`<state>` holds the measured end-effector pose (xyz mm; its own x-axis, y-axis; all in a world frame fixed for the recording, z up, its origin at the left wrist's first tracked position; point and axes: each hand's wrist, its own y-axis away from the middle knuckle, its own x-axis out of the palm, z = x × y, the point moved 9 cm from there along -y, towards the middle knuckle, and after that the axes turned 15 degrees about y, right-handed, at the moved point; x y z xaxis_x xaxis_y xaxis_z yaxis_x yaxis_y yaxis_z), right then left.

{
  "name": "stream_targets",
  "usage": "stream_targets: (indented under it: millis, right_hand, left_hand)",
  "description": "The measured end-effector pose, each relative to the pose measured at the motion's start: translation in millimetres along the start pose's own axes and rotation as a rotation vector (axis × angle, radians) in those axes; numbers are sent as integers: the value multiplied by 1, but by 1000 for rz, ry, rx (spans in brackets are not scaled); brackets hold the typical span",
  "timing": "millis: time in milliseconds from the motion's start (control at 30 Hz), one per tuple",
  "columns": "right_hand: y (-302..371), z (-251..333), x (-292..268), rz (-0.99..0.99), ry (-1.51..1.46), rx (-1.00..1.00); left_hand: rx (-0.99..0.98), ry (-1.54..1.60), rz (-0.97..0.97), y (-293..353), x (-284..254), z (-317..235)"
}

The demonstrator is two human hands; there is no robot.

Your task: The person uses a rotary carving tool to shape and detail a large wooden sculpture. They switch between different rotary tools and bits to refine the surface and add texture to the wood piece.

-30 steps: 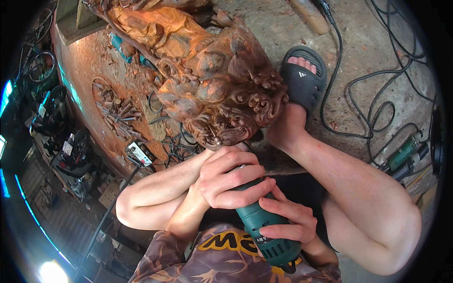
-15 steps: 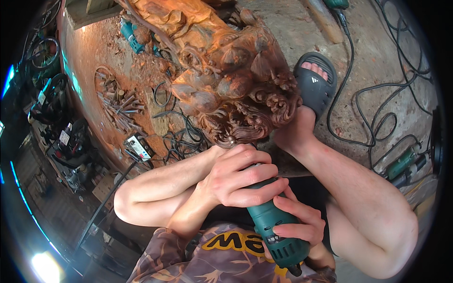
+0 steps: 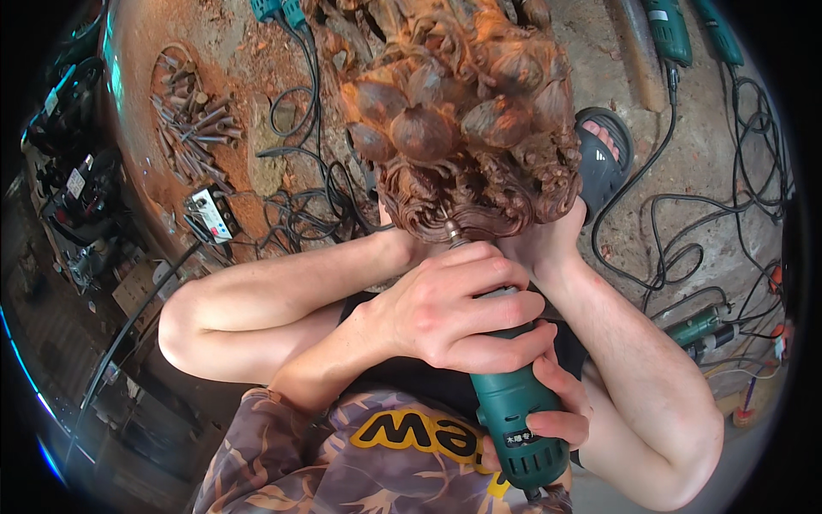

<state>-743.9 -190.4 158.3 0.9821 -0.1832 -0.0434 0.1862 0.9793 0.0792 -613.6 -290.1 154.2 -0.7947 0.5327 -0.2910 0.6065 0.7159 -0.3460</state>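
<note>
A green electric die grinder is held in both my hands, slanting up toward a brown wood carving. My left hand wraps over the front of its body, near the metal collet. The fingers of my right hand curl round the rear half, close to the vents. A thin metal bit sticks out of the tool and meets the swirling, grooved relief at the carving's near edge. Rounded bulb shapes cover the carving above that. My left fingers partly hide the tool's neck.
My bare legs bend on both sides, with a dark slide sandal beside the carving. Gouges and chisels lie heaped at left, near a white control box. Black cords and green power tools lie on the right.
The whole view has shifted, and the carving appears turned more upright. The bit now shows clearly against the grooved near edge. Both hands keep their hold on the die grinder.
</note>
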Motion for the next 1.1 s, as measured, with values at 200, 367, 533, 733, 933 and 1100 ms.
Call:
stream_targets:
  millis: [200,367,533,733,933,1100]
  right_hand:
    - [5,5,-1,23,108,-35]
    - [2,10,0,103,98,-98]
    - [-3,16,4,271,56,-239]
    - [-2,23,13,221,143,-196]
    - [-7,32,16,197,206,-172]
    - [-4,38,16,190,239,-160]
  left_hand:
    - [-8,30,-51,5,-1,0]
    - [-8,42,-89,7,-3,-1]
    - [12,88,-144,8,-6,-3]
    - [12,105,-173,9,-12,-1]
    - [6,153,-202,10,-14,-1]
    - [8,161,-217,11,-16,-1]
